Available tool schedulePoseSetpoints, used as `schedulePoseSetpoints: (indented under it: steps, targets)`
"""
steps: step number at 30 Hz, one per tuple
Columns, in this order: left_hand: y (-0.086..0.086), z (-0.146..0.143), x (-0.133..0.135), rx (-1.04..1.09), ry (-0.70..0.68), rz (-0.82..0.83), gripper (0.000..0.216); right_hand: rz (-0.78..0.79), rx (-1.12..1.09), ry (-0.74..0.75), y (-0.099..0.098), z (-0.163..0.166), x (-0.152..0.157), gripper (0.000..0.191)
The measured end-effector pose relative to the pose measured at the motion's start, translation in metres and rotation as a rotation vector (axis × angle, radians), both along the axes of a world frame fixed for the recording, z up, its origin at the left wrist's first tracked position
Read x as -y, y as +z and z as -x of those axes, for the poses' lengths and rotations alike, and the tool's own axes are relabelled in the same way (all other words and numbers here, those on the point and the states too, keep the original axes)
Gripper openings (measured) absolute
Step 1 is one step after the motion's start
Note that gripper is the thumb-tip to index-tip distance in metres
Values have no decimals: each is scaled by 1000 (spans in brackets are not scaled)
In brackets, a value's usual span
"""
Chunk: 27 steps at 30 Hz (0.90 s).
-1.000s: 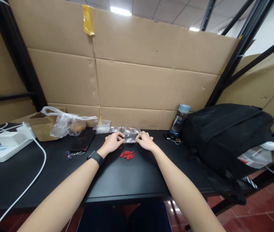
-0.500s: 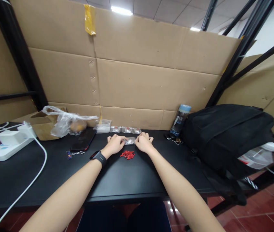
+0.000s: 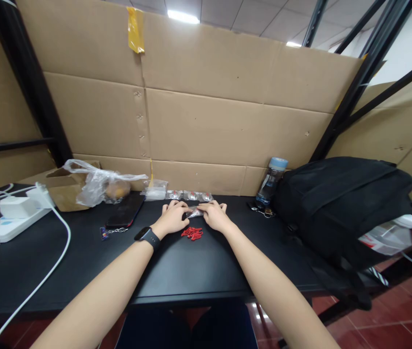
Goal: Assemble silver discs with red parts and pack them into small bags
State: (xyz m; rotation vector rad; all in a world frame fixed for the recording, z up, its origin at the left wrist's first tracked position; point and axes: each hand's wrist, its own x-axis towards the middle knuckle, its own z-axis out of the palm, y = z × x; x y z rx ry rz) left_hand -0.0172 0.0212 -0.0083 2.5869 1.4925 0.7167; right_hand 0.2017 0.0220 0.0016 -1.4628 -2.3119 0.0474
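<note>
A small clear plastic bag (image 3: 194, 212) with something shiny in it lies on the black table between my hands. My left hand (image 3: 172, 216), with a dark smartwatch on its wrist, grips the bag's left end with fingers curled. From the other side my right hand (image 3: 216, 214) has its fingertips pressed down on the bag's right part, covering some of it. Just nearer to me lies a small heap of red clips or loops (image 3: 192, 233), too small to make out exactly. Behind the hands several filled clear bags (image 3: 191, 195) stand in a row, with red bits in them.
Empty-looking clear bags (image 3: 156, 190) lie left of the row. Farther left are a phone (image 3: 124, 212), a keychain (image 3: 113, 231), a plastic bag with round fruit (image 3: 116, 190) and a white power strip (image 3: 27, 220). A bottle (image 3: 270, 182) and a black backpack (image 3: 340, 208) stand right.
My right hand has shifted slightly left, its fingers now reaching over the small bag and hiding more of it. The left hand has barely moved.
</note>
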Motion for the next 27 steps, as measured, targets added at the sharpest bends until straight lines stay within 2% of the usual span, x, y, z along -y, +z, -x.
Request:
schedulePoseSetpoints:
  steps: [4,14,20,27]
  targets:
    - [2,0,1,-7,-7,1,36,53,2,22,-1,3,2,46]
    - [7,2,-1,20,13,-30,24,72,-98,-2,5,3,1,23]
    - [7,-1,-1,45,60,-56,25,103,-186,-7,12,3,5,17]
    - [6,0,-3,56,87,-43,24,106,-256,-33,12,5,5,16]
